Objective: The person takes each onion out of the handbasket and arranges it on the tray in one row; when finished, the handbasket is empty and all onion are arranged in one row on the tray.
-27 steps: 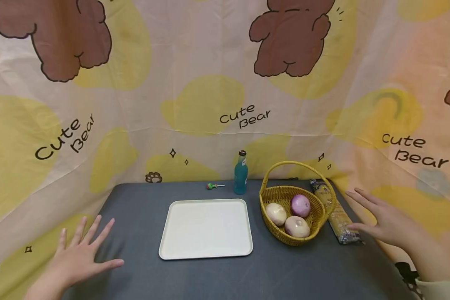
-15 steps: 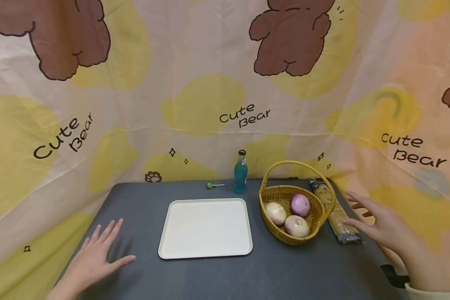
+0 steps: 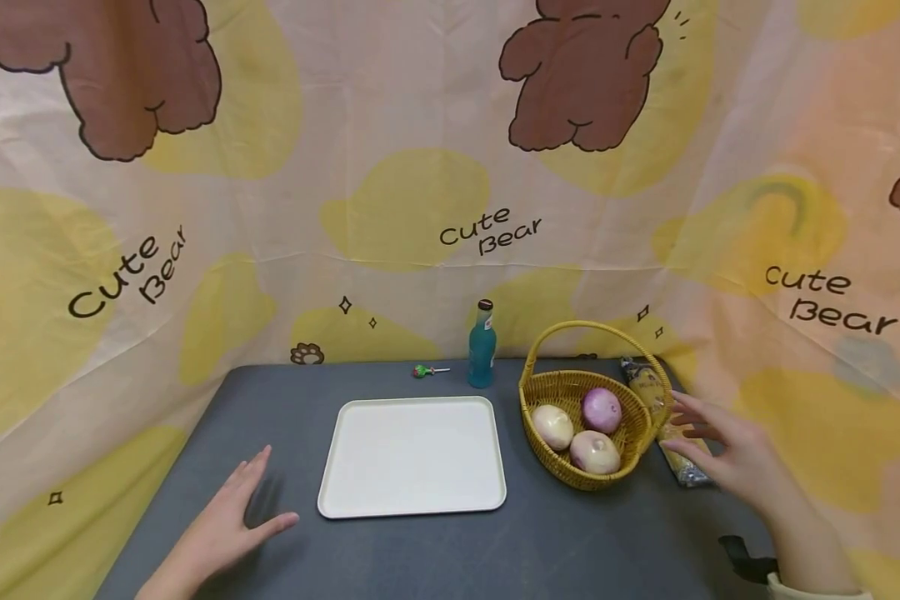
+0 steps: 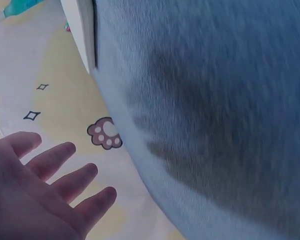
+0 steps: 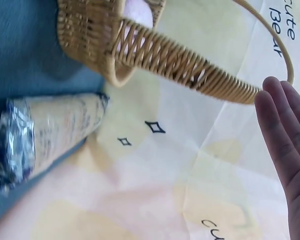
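Note:
My left hand (image 3: 221, 521) hovers over the table left of the white tray (image 3: 412, 458), fingers extended, thumb apart, holding nothing. In the left wrist view its fingers (image 4: 65, 180) are spread and relaxed. On the right, my right hand (image 3: 731, 450) hangs in the air by the yellow wicker basket (image 3: 570, 479), fingers loosely bent and holding nothing. Its fingertips overlap the basket's handle edge in the head view. Inside the basket lie a purple onion (image 3: 602, 410) and two paler onions (image 3: 552, 427). A long plastic-wrapped package (image 3: 686, 450) lies behind this hand, partly hidden by it and the basket.
A blue glass bottle (image 3: 482, 346) stands at the table's back edge behind the tray. Left of it lies a small lollipop (image 3: 427, 371) with a green and red wrapper. A printed bear cloth (image 3: 390, 208) hangs behind and around the dark table (image 3: 420, 558).
My left hand has moved right toward the tray, its fingers drawing closer together. My right hand has moved left toward the basket handle, its fingers bending a little. The objects have stayed in place.

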A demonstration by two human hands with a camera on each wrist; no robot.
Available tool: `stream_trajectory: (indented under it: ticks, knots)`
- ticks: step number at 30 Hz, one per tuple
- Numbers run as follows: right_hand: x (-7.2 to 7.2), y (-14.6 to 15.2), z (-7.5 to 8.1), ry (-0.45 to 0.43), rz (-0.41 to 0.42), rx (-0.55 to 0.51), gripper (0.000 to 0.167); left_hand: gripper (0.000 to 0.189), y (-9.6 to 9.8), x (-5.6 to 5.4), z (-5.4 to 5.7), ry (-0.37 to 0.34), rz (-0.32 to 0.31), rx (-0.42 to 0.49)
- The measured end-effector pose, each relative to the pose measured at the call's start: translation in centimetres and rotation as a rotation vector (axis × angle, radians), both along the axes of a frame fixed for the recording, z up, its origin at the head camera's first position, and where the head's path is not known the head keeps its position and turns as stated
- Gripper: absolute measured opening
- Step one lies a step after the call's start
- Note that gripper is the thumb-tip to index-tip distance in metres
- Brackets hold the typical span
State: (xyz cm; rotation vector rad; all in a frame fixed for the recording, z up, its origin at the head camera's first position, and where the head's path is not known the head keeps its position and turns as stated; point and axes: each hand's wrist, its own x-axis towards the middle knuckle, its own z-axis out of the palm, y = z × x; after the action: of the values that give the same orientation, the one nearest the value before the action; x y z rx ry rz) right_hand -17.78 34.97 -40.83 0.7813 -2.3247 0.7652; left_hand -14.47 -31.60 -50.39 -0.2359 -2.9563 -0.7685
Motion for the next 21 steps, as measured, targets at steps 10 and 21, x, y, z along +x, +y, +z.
stream_trajectory:
  ticks: [10,21]
  knots:
    - [-0.4,-1.7,-1.3,0.010,0.055,-0.054,0.079,0.109,2.2,-0.8,-0.1,-0.016,0.015,0.040]
    - [-1.0,-3.9,-3.0,-0.051,0.078,-0.077,0.076,0.112,3.8,-1.5,-1.3,-0.014,0.025,0.064]
